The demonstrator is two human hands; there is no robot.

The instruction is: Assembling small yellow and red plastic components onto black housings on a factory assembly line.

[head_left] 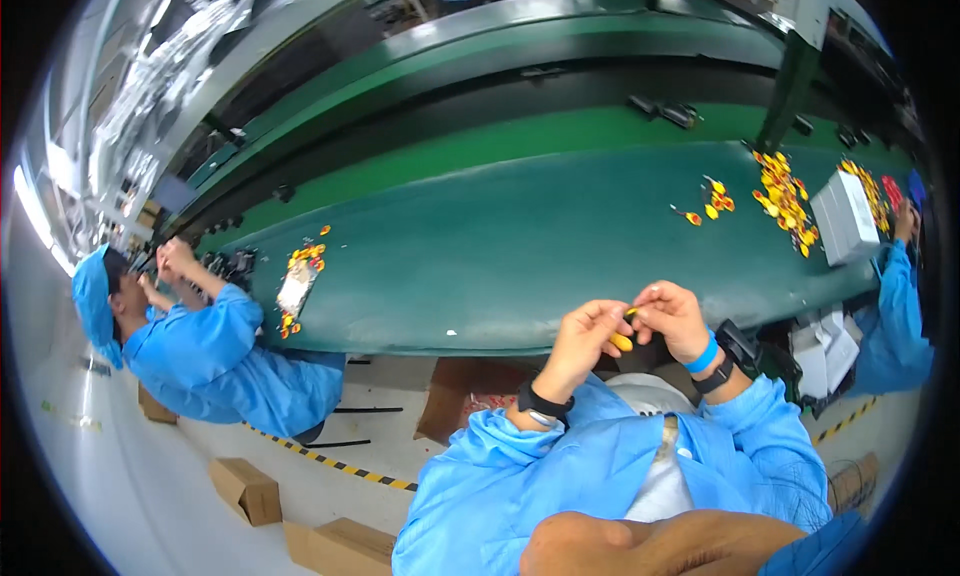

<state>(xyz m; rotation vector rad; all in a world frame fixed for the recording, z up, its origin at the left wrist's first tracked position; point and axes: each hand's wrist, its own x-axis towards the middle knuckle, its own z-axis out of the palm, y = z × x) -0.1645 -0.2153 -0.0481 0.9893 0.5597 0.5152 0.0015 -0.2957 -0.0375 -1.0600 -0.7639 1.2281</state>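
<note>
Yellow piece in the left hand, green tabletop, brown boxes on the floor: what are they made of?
Yellow piece: probably smooth plastic, evenly coloured; too small for certainty.
Green tabletop: perhaps rubber or vinyl, with a soft sheen.
Brown boxes: likely matte cardboard, given their plain folded sides.

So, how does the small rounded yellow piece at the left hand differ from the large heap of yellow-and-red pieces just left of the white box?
The yellow piece is held in the left hand, while the heap lies on the green table. The yellow piece is single; the heap has many pieces. The yellow piece looks mostly plain yellow, whereas the heap also shows red. Both share bright yellow.
</note>
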